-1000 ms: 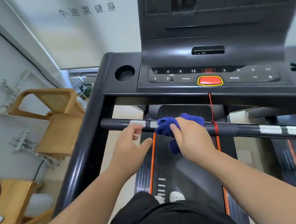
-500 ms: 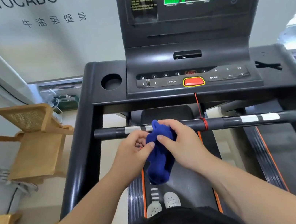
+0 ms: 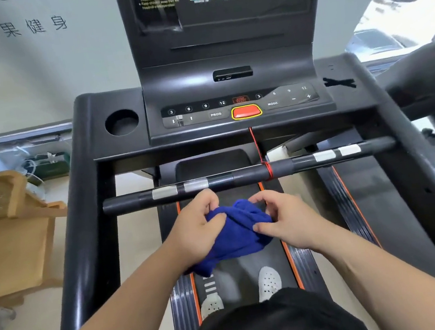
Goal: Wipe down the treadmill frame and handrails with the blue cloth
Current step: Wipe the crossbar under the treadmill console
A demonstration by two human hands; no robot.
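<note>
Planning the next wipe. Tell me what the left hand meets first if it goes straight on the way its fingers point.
Probably the crossbar: the left hand, gripping the blue cloth, points up and forward toward it. Depth is unclear, so it might pass just beneath.

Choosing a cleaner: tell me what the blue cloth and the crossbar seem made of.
Blue cloth: soft terry or microfibre by its look; it bunches in matte folds. Crossbar: probably a metal tube with a dull black sleeve, and glossy silver patches, likely metal grip sensors.
</note>
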